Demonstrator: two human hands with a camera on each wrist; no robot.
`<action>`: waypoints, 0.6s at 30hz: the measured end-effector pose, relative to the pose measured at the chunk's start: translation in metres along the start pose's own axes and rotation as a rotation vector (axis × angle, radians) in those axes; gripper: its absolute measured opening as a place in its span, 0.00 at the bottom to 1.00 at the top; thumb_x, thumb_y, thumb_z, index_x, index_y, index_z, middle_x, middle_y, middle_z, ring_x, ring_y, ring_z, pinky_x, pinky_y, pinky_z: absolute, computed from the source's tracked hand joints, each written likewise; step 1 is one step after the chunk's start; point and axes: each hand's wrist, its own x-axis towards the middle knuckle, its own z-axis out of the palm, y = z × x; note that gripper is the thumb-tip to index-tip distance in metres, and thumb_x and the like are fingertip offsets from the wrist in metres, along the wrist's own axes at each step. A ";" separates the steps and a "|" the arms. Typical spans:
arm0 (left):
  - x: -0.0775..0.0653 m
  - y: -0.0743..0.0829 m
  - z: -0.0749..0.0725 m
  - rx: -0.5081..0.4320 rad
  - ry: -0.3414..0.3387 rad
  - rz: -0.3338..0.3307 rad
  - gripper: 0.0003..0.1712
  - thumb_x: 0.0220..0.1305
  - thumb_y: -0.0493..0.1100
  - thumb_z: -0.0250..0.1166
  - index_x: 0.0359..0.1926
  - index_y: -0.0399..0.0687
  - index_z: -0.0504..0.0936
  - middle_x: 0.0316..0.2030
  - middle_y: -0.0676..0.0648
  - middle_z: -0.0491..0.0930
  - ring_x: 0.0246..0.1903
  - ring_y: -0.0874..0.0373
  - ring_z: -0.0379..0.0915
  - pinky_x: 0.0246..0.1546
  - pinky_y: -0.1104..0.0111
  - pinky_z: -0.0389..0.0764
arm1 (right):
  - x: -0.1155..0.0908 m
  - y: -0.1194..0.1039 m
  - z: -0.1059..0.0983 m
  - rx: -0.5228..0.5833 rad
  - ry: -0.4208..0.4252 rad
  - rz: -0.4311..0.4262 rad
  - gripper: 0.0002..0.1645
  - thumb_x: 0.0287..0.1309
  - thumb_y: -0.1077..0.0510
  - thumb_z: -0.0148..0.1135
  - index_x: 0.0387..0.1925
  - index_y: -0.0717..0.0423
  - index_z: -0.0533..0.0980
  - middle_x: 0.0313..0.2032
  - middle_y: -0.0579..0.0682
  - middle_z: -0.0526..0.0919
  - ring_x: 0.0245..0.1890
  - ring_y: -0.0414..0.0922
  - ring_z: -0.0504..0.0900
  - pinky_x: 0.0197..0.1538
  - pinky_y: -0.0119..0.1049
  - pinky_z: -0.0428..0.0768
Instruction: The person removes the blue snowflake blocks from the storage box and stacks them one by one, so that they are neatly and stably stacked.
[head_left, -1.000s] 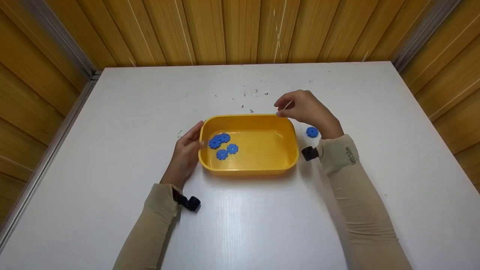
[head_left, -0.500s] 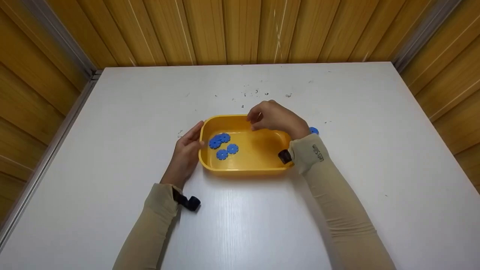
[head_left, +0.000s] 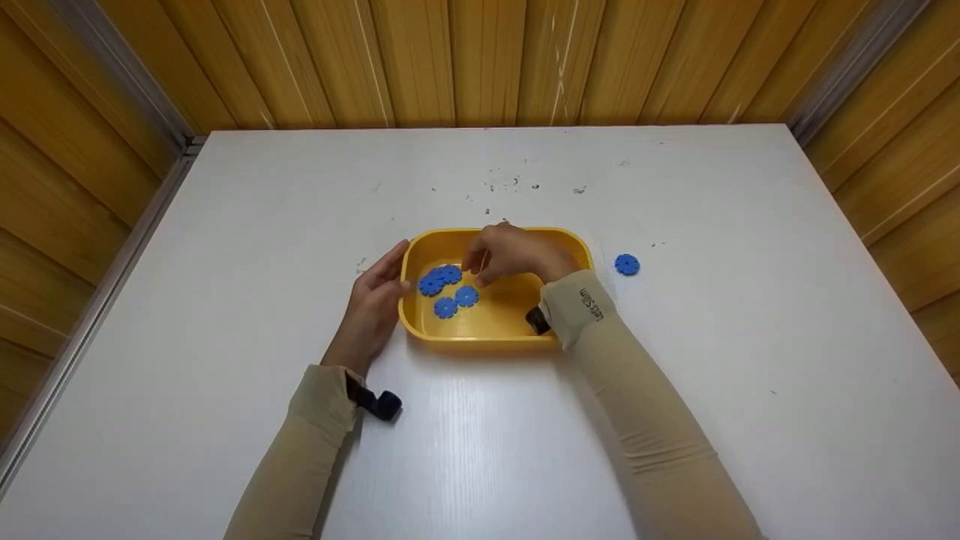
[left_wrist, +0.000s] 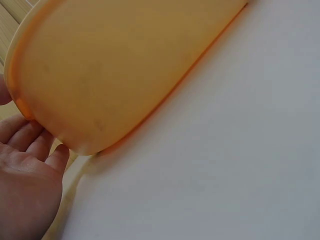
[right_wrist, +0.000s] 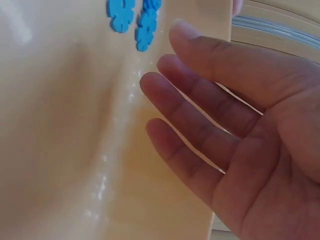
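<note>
A shallow yellow plastic basin (head_left: 487,343) stands on the white table. My left hand (head_left: 371,304) holds its left end, thumb over the rim and fingers against the outer wall; the left wrist view shows these fingers (left_wrist: 42,142) along the outside. Several blue notched plastic discs (head_left: 466,296) lie in the basin's left half, some overlapping. Over the basin's middle, just right of the discs, hovers my right hand (head_left: 514,251) with fingers loosely bent. Nothing is between thumb and fingers in the right wrist view, where blue discs (right_wrist: 145,31) show beyond the fingertips.
One more blue disc (head_left: 627,264) lies on the white table (head_left: 465,450), right of the basin. Yellow wood-look panels (head_left: 480,60) rise behind the table's far edge and at both sides. Small dark marks (head_left: 516,182) dot the tabletop behind the basin.
My right hand has moved left and down from the basin's far right corner to its middle, near the blue discs. My left hand and the basin have stayed put.
</note>
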 end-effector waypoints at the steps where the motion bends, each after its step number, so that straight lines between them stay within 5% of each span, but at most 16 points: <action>1: 0.000 0.000 0.000 0.000 0.002 -0.001 0.38 0.62 0.27 0.49 0.73 0.46 0.57 0.73 0.52 0.57 0.72 0.60 0.52 0.71 0.67 0.59 | 0.001 -0.001 0.001 0.000 -0.009 0.002 0.16 0.54 0.62 0.68 0.47 0.55 0.82 0.44 0.51 0.84 0.45 0.47 0.79 0.53 0.38 0.80; 18: -0.001 0.000 -0.001 0.007 -0.007 0.002 0.37 0.61 0.29 0.52 0.72 0.49 0.60 0.71 0.53 0.59 0.71 0.61 0.54 0.71 0.67 0.59 | 0.014 -0.011 0.014 -0.057 -0.089 0.062 0.16 0.52 0.63 0.69 0.45 0.51 0.83 0.44 0.46 0.84 0.44 0.46 0.77 0.56 0.37 0.79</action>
